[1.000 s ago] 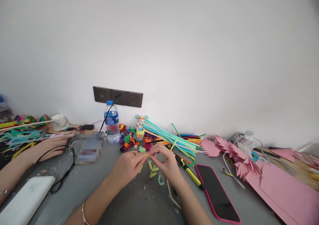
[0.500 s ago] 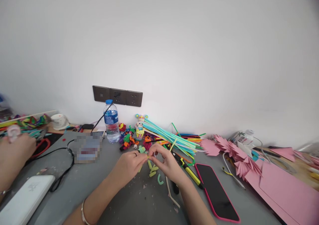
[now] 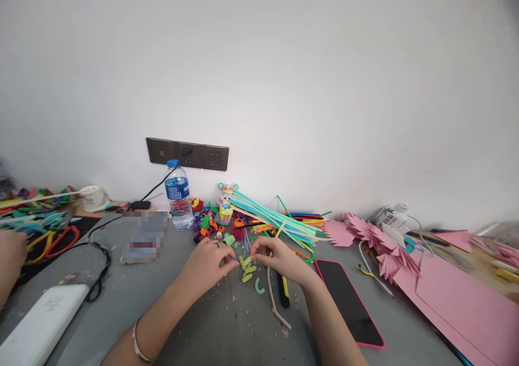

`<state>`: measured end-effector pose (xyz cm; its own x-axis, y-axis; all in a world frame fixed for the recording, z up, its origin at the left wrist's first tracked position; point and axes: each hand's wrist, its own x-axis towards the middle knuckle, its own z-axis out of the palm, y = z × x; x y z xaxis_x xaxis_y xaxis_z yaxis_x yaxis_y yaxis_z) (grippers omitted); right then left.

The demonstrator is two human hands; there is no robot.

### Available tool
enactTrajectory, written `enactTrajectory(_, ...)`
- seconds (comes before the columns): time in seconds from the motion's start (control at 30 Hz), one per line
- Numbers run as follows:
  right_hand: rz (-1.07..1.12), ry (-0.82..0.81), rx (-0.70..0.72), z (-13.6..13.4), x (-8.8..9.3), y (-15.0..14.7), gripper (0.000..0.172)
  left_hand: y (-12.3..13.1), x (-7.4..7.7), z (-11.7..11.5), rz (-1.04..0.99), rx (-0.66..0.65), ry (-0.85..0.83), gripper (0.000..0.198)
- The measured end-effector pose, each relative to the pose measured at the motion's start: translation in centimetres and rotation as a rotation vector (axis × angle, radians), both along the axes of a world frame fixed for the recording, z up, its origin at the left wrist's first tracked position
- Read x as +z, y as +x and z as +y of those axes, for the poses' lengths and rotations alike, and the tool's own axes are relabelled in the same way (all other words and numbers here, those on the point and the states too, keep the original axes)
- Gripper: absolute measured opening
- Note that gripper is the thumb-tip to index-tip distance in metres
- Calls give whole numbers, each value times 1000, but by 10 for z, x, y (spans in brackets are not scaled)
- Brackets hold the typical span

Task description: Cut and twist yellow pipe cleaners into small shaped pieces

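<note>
My left hand (image 3: 213,262) hovers over the grey table with thumb and fingers apart, holding nothing that I can see. The fingertips of my right hand (image 3: 278,258) are pinched on a short yellow-green pipe cleaner piece (image 3: 247,260). Right below lie several similar pieces (image 3: 247,278) in a small pile. A curved mint piece (image 3: 259,286) and a long pale strip (image 3: 273,301) rest nearer to me. Beside my right forearm is a black and yellow tool handle (image 3: 283,290); its far end is hidden behind my hand.
Pipe cleaners (image 3: 275,214), small figures (image 3: 226,206) and a water bottle (image 3: 178,198) stand along the wall. A phone (image 3: 351,301) and pink paper (image 3: 462,295) are at right. At left are a white power bank (image 3: 44,323), scissors (image 3: 60,241) and another person's hand (image 3: 12,258).
My hands have come apart: the left moved left and opened, the right lowered to the pile. The black and yellow tool has shifted left. The other person's hand has moved left.
</note>
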<state>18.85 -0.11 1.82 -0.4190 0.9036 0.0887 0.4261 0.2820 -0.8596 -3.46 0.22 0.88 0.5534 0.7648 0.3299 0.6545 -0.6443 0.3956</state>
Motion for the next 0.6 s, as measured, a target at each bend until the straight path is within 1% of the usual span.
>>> enactTrajectory(0.07,-23,-15,-23,1,-3,3,10,1,-1,-1,28,-38,-10,10)
enactTrajectory(0.2,-51,5,-43,3,-9,-2,8,3,-3,-1,75,-27,7,16)
enactTrajectory(0.3,-71,53,-32,4,-16,-10,6,2,-4,2,101,44,47,21)
enactTrajectory(0.43,-81,107,45,3,-29,-24,6,0,-5,5,125,194,91,25)
enactTrajectory(0.5,-90,125,70,3,-32,-31,7,-1,-6,6,108,226,100,25)
enactTrajectory(0.6,-100,190,52,3,-34,-37,8,-1,-7,5,90,236,117,27)
